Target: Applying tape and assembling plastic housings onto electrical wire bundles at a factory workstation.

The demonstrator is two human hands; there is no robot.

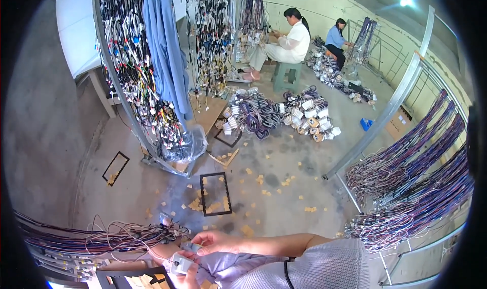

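Low in the picture, both my hands meet over my lap. My right hand (219,242) comes in from the right, its fingers closed on a small pale grey connector (191,247). Just below it, my left hand (189,279) is mostly cut off by the lower edge, and its fingers pinch a white plastic connector (181,264). A thin pale wire (144,244) loops from near the connectors toward a bundle of wire harnesses (101,241) on my left. Whether the two connectors touch cannot be made out.
Beside my lap sits a black-rimmed tray (109,276) of yellow pieces. A black frame (228,200) lies on the littered floor. Harness racks stand left (119,101) and right (375,121); harness piles (256,111) lie ahead. Two people (297,40) sit working farther back.
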